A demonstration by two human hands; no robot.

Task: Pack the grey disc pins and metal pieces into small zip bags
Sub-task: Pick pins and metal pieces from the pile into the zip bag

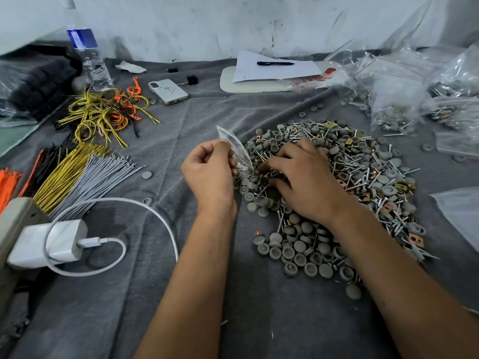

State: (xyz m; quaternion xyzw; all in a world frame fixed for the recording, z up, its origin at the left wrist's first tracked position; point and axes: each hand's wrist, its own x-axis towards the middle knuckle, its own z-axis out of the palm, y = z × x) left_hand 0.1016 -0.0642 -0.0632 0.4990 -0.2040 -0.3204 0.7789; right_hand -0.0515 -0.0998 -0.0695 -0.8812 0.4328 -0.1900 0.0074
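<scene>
A big heap of grey disc pins, screws and small copper and brass metal pieces [337, 182] lies on the grey cloth at centre right. My left hand [210, 172] pinches a small clear zip bag [234, 149] at the heap's left edge, the bag standing upright with some pieces at its bottom. My right hand [305, 177] rests palm down on the heap, its fingers curled into the pieces next to the bag's lower end. What the fingertips hold is hidden.
Filled clear bags [399, 110] pile at the back right. Yellow and orange wires [103, 110], bundled cable ties [85, 172], a phone [168, 91], a water bottle [86, 53], a white charger with cable [49, 242], and paper with a pen [274, 67] lie around.
</scene>
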